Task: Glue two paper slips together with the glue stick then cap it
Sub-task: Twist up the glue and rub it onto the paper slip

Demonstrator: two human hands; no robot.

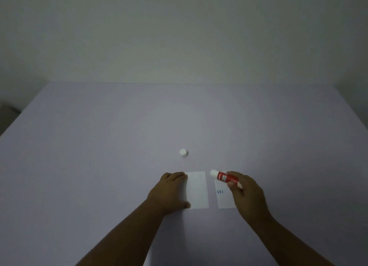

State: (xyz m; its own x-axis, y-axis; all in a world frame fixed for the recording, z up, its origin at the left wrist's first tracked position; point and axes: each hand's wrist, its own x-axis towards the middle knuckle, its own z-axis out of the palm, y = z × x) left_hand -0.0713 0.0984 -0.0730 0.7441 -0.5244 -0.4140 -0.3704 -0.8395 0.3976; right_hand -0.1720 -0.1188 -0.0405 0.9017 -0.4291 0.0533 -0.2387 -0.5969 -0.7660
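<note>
1. The left hand (pixel 169 192) lies flat, grip released, pinning the plain white paper slip (pixel 197 190) to the pale lilac bench (pixel 99 166).
2. The right hand (pixel 247 194), grip clenched, holds the uncapped red glue stick (pixel 224 177) above the blue-printed white slip (pixel 224 196).
3. The small white cap (pixel 183 153) stands farther back, apart.

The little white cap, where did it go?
In the head view the white cap stands alone on the table, just beyond the left paper slip, farther away than both hands.
</note>
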